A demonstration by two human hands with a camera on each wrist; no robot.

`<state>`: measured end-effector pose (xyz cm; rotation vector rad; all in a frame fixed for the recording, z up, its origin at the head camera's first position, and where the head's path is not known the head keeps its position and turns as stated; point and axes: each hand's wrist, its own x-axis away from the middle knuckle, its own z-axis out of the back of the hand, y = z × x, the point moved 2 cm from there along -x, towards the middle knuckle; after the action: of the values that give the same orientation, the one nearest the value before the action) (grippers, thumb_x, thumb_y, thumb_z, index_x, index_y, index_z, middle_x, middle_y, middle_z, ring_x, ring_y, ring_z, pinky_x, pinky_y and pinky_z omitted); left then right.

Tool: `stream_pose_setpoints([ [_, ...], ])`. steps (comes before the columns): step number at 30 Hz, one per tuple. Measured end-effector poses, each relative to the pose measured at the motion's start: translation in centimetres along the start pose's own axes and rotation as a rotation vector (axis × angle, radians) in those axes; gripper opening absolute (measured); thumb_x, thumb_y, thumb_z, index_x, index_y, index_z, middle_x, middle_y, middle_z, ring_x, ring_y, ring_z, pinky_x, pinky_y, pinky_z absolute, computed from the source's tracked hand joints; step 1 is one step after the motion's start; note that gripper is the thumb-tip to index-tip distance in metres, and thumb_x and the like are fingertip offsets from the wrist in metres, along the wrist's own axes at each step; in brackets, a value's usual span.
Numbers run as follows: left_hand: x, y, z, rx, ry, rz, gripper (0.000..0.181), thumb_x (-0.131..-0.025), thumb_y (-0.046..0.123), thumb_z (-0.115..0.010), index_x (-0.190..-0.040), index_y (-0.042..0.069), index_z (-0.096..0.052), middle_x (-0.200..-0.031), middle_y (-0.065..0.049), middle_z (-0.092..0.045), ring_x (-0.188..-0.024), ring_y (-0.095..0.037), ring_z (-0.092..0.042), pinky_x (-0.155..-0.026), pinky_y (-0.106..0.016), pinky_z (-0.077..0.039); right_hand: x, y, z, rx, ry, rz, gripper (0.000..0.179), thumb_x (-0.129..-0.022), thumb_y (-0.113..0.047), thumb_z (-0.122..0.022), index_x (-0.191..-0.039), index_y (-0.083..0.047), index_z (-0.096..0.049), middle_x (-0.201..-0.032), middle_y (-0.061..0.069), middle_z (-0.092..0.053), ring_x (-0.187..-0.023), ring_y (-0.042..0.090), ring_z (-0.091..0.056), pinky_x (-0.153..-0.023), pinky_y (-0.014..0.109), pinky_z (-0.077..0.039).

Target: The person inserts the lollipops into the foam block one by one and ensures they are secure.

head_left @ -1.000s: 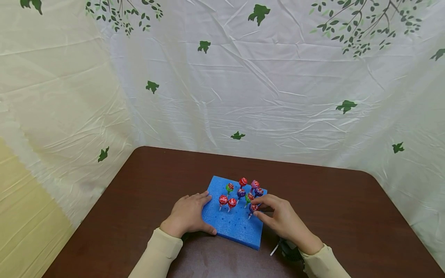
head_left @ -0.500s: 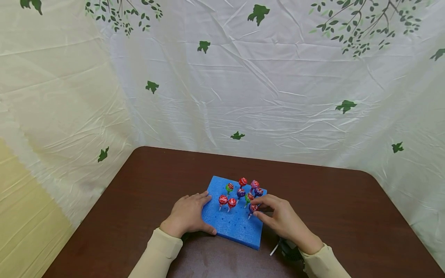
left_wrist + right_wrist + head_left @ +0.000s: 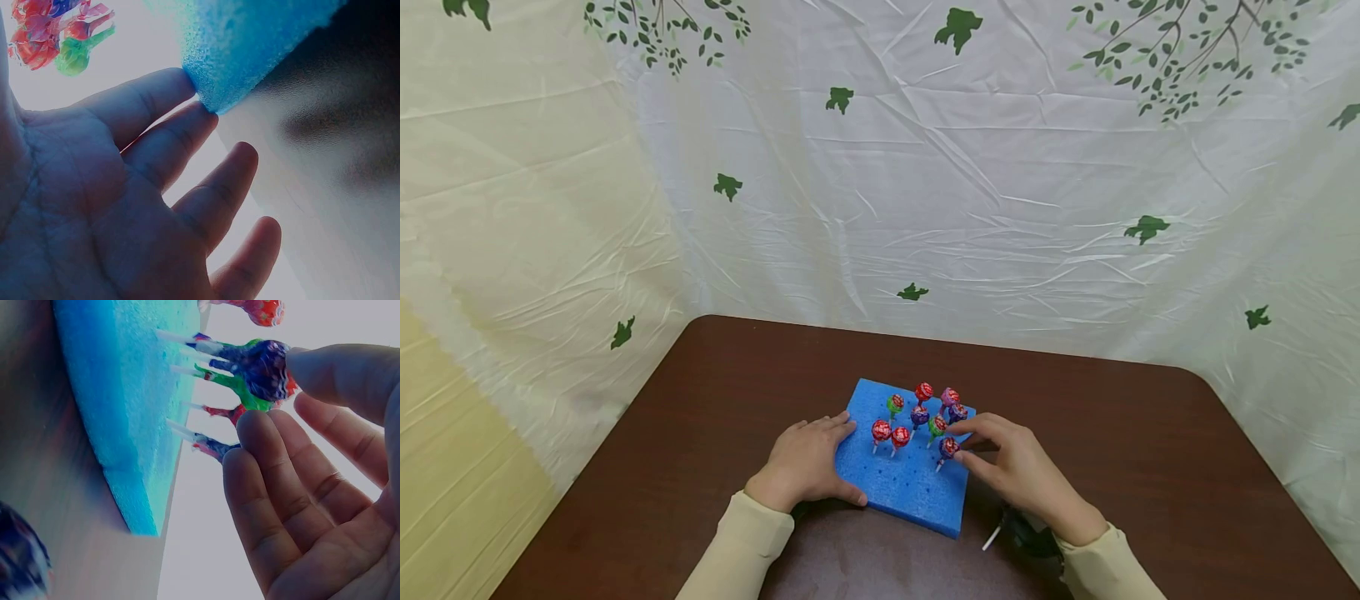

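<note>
A blue foam board (image 3: pixel 895 492) with small holes lies on the table. Wrapped lollipops in red, green, pink and purple stand in it on white sticks. My left hand (image 3: pixel 805 460) rests at its left corner, thumb at the near edge, fingertips touching the foam in the left wrist view. My right hand (image 3: pixel 1018 467) is beside the nearest purple lollipop (image 3: pixel 948 448). In the right wrist view my thumb is right at that purple lollipop's head (image 3: pixel 269 370), while the fingers stand apart from it. Its stick goes into the foam.
A white stick (image 3: pixel 992 537) lies on the brown table (image 3: pixel 760 367) by my right wrist. A dark wrapped lollipop (image 3: pixel 22 559) shows at the lower left corner of the right wrist view. A white curtain (image 3: pixel 820 250) with green leaves hangs behind the table.
The right hand's fingers have loosened from the nearest purple lollipop, and the hand has shifted slightly right. That lollipop stays upright in the board. The left hand has not moved.
</note>
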<state>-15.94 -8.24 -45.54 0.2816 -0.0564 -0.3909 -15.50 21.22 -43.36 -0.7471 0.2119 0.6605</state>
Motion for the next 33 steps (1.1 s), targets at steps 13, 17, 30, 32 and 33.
stream_pose_setpoints([
  [13, 0.0, -0.1, 0.1, -0.004, 0.007, -0.006, 0.106, -0.060, 0.068, -0.084, -0.145, 0.012, -0.054, -0.152, -0.006, -0.046, -0.138, -0.031, -0.043, -0.111, -0.054, -0.032, 0.6, 1.1, 1.4, -0.002, 0.023, -0.015, 0.040, -0.082, 0.001, -0.080, -0.118, -0.012, -0.069, -0.107, 0.005, -0.068, -0.088, 0.010, -0.066, -0.076, 0.042, -0.059],
  [17, -0.1, 0.0, 0.0, -0.004, 0.002, -0.005, 0.106, -0.061, 0.068, -0.083, -0.146, 0.013, -0.053, -0.153, -0.006, -0.045, -0.138, -0.031, -0.043, -0.111, -0.054, -0.032, 0.9, 1.5, 1.7, 0.019, 0.023, -0.007, 0.040, -0.081, 0.001, -0.080, -0.118, -0.012, -0.069, -0.105, 0.004, -0.068, -0.087, 0.009, -0.066, -0.074, 0.040, -0.059],
  [30, -0.1, -0.1, 0.1, -0.002, -0.004, -0.007, 0.107, -0.060, 0.069, -0.083, -0.146, 0.012, -0.053, -0.153, -0.006, -0.045, -0.138, -0.031, -0.043, -0.111, -0.053, -0.032, 2.8, 2.5, 2.2, 0.006, -0.071, -0.099, 0.030, -0.089, -0.013, -0.077, -0.118, -0.007, -0.069, -0.102, 0.001, -0.068, -0.085, 0.007, -0.064, -0.074, 0.036, -0.059],
  [32, -0.1, -0.1, 0.1, -0.001, -0.005, -0.006, 0.107, -0.060, 0.069, -0.083, -0.146, 0.012, -0.053, -0.153, -0.006, -0.045, -0.138, -0.031, -0.043, -0.111, -0.053, -0.032, 3.1, 2.8, 2.3, -0.007, -0.105, -0.105, 0.031, -0.091, -0.016, -0.076, -0.119, -0.007, -0.068, -0.105, 0.002, -0.068, -0.086, 0.007, -0.064, -0.075, 0.035, -0.058],
  [33, -0.1, -0.1, 0.1, -0.002, -0.005, -0.005, 0.107, -0.060, 0.069, -0.083, -0.146, 0.012, -0.053, -0.153, -0.006, -0.045, -0.138, -0.031, -0.043, -0.111, -0.053, -0.032, 3.2, 3.0, 2.4, -0.015, -0.121, -0.110, 0.031, -0.091, -0.018, -0.076, -0.120, -0.008, -0.068, -0.107, 0.002, -0.068, -0.087, 0.008, -0.064, -0.075, 0.034, -0.058],
])
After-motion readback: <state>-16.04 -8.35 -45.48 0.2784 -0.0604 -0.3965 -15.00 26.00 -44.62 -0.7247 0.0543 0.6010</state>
